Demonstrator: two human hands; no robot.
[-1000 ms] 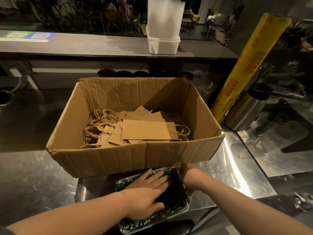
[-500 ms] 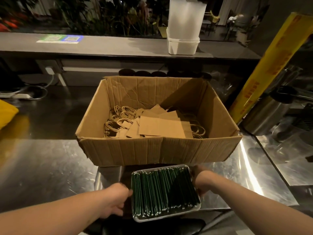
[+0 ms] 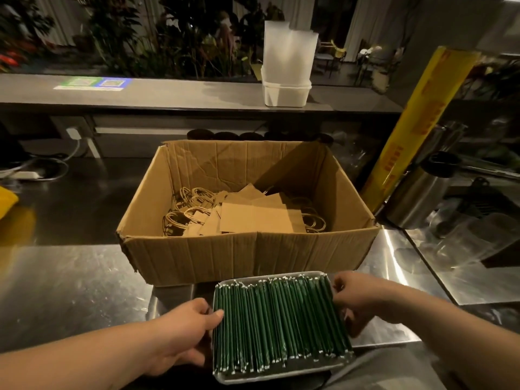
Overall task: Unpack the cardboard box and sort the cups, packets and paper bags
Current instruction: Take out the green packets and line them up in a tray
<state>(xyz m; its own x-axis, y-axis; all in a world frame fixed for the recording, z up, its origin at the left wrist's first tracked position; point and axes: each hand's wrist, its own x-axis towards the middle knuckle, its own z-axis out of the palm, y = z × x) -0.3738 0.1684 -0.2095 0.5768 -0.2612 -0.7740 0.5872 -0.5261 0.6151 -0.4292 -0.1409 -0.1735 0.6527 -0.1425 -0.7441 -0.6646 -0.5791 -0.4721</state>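
The left hand point(image 3: 180, 333) grips the tray point(image 3: 270, 376) at its 9 o'clock edge. Its thumb point(image 3: 217, 314) lies on top of the rim and the other fingers are curled below the edge. The right hand point(image 3: 358, 301) holds the same tray at its 3 o'clock edge, with the fingers point(image 3: 339, 285) bent around the rim. The tray is full of green packets point(image 3: 278, 319), thin sticks that lie side by side in a close row. It sits at the near edge of the steel bench point(image 3: 70, 285).

At 12 o'clock from the tray, just beside it, stands the open cardboard box point(image 3: 247, 260). Inside it lie flat brown paper bags point(image 3: 256, 218) with twisted cord handles. At 2 o'clock from the box a yellow roll point(image 3: 422, 122) leans, and a steel jug point(image 3: 416, 201) stands near its foot. Behind the box, at 12 o'clock, there is a row of dark cups point(image 3: 225, 135), and higher up a white container point(image 3: 287, 80) stands on a long shelf.
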